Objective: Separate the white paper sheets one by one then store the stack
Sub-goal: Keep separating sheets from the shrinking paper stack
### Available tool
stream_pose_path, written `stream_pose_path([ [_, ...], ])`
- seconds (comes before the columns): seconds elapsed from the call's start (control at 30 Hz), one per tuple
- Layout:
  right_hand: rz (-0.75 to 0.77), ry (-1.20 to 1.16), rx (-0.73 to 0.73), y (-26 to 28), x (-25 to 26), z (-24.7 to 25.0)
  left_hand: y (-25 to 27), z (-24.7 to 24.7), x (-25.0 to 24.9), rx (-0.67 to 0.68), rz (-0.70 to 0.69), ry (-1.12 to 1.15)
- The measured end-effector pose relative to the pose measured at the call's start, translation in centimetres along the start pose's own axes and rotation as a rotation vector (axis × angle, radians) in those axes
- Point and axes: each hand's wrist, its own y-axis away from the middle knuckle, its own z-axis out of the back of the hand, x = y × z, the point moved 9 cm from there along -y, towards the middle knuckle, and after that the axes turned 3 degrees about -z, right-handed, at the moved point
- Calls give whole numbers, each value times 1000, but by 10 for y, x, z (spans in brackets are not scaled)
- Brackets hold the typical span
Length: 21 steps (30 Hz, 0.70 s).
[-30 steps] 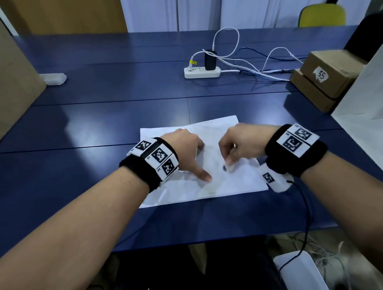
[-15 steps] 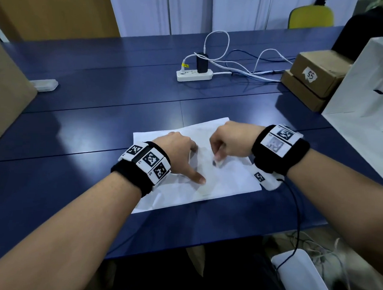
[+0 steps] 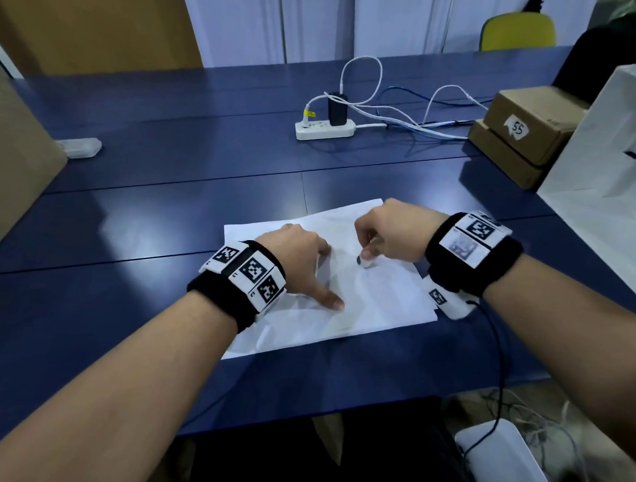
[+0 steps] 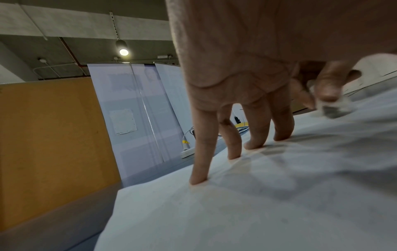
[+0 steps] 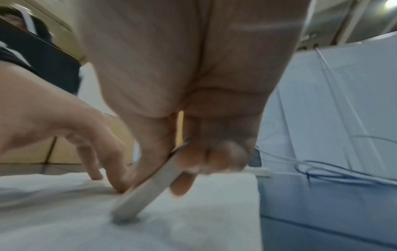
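Here, both hands (image 3: 345,249) on paper (image 3: 379,309)

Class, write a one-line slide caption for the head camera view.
Left hand presses white paper sheets on the blue table; right hand pinches a small white object.

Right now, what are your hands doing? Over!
Left hand pressing fingertips on the paper sheets. Right hand holds a small whitish object, tip on the paper. Nothing blocking.

Straight fingers (image 4: 256,134) on white paper (image 4: 236,212)
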Motion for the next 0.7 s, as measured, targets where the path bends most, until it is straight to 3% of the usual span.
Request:
stream_pose_path([
  [0.07, 70, -14, 218, 12, 11, -20, 1, 1, 1, -6, 9, 3],
  [0.13, 83, -17, 293, 18, 14, -27, 0, 1, 0, -5, 12, 8],
  [0.3, -58, -12, -88, -3, -5, 10, 2, 1, 0, 6, 10, 18],
  [0.33, -45, -18, -61, -3, -7, 8, 2, 1, 0, 4, 11, 18],
  [0.47, 63, -37, 288, 14, 8, -24, 3, 2, 1, 2, 23, 26],
  [0.53, 48, -10, 207, 9, 7, -19, 3, 2, -1, 9, 20, 22],
  [0.63, -44, 16, -58, -2, -5, 9, 5, 2, -2, 18, 15, 13],
  [0.7, -29, 5, -29, 1, -5, 6, 5, 2, -1, 19, 19, 9],
])
